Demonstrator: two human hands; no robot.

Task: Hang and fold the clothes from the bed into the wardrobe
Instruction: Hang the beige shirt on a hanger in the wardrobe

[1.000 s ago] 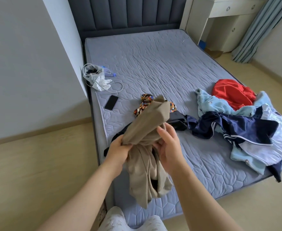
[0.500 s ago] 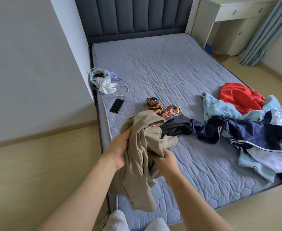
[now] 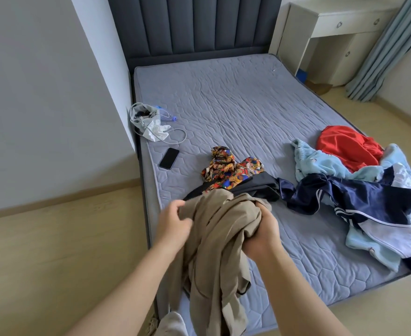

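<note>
Both my hands hold a crumpled beige garment (image 3: 220, 241) over the near left corner of the grey bed (image 3: 248, 112). My left hand (image 3: 173, 225) grips its left edge; my right hand (image 3: 261, 235) clutches a bunched fold. The cloth hangs down past the mattress edge. Behind it lie a black garment (image 3: 255, 186) and a colourful patterned one (image 3: 226, 169). On the right side of the bed sits a heap: a navy striped piece (image 3: 350, 197), light blue clothes (image 3: 313, 163), a red garment (image 3: 347, 146).
A black phone (image 3: 169, 158) and a white bag with a cable (image 3: 148, 122) lie near the bed's left edge. A grey wall (image 3: 42, 93) stands at left, a white desk (image 3: 340, 37) and blue curtain (image 3: 389, 47) at back right. Wood floor (image 3: 66, 251) surrounds the bed.
The beige garment has come down from a raised bundle to a lower bunch. My right hand has moved up and closed round a fold of it; my left has shifted along its left edge.
</note>
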